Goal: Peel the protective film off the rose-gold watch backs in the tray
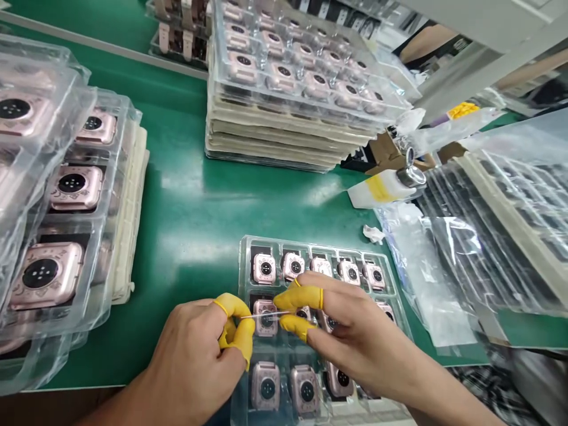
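Observation:
My left hand [206, 337], with yellow finger cots on its fingertips, is closed in a pinch on one end of a thin, clear strip [266, 316]. At the strip's other end, my right hand [341, 322] pinches with yellow-covered thumb and fingers. Seen nearly edge-on, the strip shows no more of its kind. Under both hands lies a clear plastic tray [306, 242] of pink smartwatch cases, their round black sensor backs facing up. One watch case [265, 328] sits directly below the strip. My right hand and forearm hide several of the tray's compartments.
Stacked trays of watch cases [284, 127] stand at the back, with more stacked trays [126, 236] at the left. A white bottle with a yellow label [377, 189], crumpled tissue [373, 234], plastic bags [439, 296] and dark trays [501, 231] occupy the right.

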